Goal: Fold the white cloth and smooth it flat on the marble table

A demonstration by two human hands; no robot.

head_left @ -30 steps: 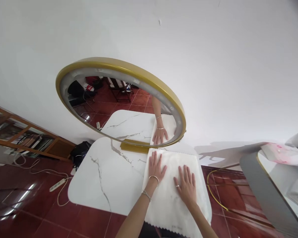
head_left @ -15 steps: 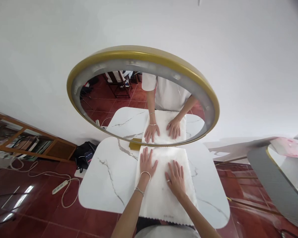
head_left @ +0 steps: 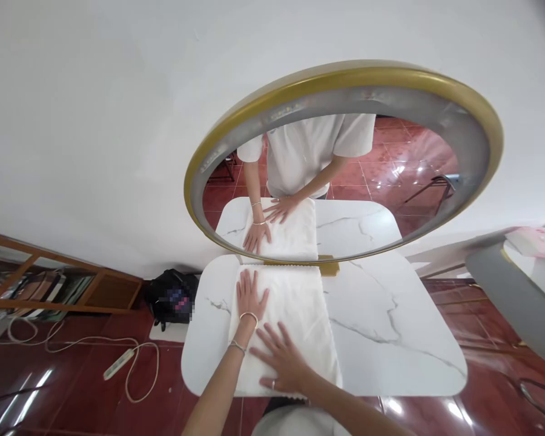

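White cloth lies flat on the marble surface, left of its middle, with its far edge at the foot of the mirror. Since half a second ago the right hand has slid back to the cloth's near edge and now angles left. The left hand stays at the far left. It looks like a smoothing stroke. Both hands' fingers lie spread and flat, gripping nothing. The cloth's long axis runs from the person toward the mirror.

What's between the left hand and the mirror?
Only a short strip of the white cloth: the left hand lies flat on it, fingertips just short of the mirror. Head view.
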